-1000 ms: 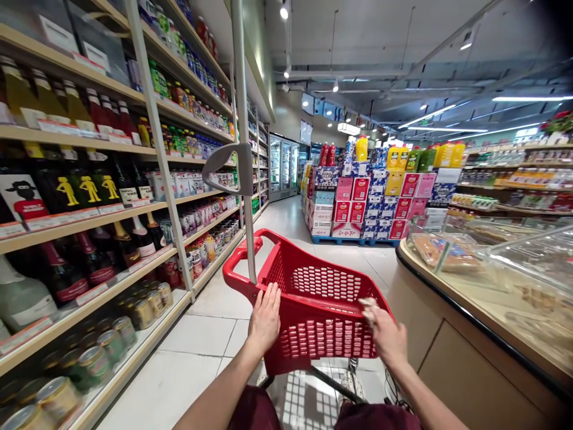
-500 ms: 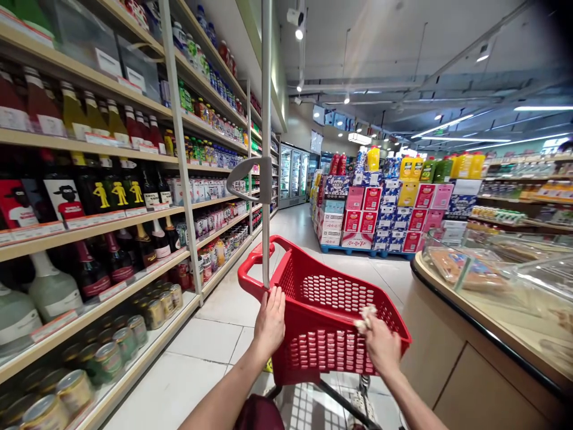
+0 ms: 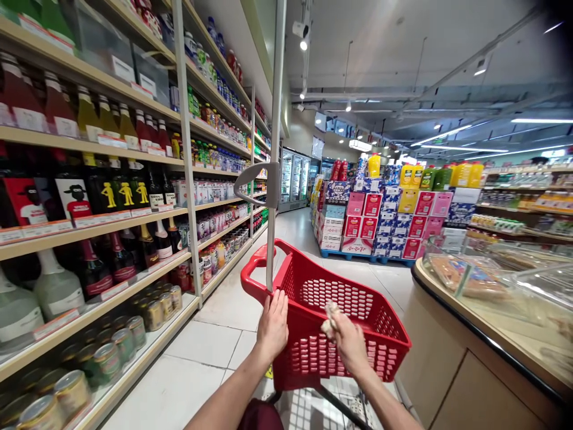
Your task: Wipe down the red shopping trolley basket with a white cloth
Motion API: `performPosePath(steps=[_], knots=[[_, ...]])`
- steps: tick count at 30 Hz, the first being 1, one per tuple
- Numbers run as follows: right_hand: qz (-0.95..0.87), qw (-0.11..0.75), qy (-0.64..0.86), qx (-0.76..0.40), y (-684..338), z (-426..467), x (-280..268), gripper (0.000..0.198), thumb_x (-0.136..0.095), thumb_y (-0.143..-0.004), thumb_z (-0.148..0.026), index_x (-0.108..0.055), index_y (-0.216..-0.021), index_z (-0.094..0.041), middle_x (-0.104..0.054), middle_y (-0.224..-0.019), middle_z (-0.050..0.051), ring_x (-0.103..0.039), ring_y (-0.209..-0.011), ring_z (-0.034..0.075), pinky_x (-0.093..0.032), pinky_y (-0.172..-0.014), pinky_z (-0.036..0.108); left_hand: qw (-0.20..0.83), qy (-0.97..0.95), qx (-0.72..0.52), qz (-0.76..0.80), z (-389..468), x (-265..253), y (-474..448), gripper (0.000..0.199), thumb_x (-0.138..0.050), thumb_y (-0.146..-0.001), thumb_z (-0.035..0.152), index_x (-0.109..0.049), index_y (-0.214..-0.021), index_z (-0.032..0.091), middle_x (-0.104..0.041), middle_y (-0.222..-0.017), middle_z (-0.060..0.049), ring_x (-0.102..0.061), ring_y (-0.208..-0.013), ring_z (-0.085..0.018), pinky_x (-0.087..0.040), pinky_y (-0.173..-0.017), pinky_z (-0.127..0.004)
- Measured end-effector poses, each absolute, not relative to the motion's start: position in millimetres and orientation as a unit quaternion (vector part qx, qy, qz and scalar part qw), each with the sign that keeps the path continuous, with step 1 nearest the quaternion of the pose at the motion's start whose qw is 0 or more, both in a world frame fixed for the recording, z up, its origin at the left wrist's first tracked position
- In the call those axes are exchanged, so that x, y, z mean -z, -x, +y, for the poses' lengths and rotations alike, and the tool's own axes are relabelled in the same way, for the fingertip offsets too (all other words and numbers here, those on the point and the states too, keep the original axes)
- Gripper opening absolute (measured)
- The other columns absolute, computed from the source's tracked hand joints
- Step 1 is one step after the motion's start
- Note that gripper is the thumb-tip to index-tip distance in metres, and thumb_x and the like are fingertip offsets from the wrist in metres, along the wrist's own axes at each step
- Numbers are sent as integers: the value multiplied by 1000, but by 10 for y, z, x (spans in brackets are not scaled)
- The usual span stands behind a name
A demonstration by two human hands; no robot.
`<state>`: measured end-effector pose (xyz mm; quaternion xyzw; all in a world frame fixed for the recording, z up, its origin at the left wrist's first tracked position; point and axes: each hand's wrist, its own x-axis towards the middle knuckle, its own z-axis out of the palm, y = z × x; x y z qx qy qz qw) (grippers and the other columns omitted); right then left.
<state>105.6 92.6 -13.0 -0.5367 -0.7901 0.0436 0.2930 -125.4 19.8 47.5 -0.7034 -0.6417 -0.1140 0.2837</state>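
The right hand (image 3: 351, 343) clamps a crumpled off-white cloth (image 3: 330, 319) beside the red plastic basket (image 3: 304, 324); leftward, the left hand (image 3: 274, 325) rests flat, unclenched. Wiping seems unfinished.

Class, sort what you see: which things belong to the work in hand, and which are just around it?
In hand:
- red shopping cart, left hand resting on its edge
- crumpled whitish cloth or tissue, held in the right hand

Just around:
- shelved bottles
- cans
- stacked boxes
- display counter
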Motion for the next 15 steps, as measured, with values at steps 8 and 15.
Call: performPosePath(steps=[8,15], knots=[[-702,277,655,-36,-1433,1019,238,42,-28,-82,-21,-51,-116,-22,-51,-124,8,-45,-112,22,-24,-92,47,297,702,112,-638,222,-429,1241,62,-39,-74,26,-29,-132,7,-33,-139,-11,-18,-131,-24,-9,-107,-43],[-822,290,490,-5,-823,884,118,45,-34,-79,-16,-48,-120,-28,-48,-128,2,-37,-121,18,-20,-98,41,281,712,121,-632,218,-438,1272,61,-40,-74,26,-30,-132,9,-33,-139,-9,-19,-130,-23,-13,-106,-42]])
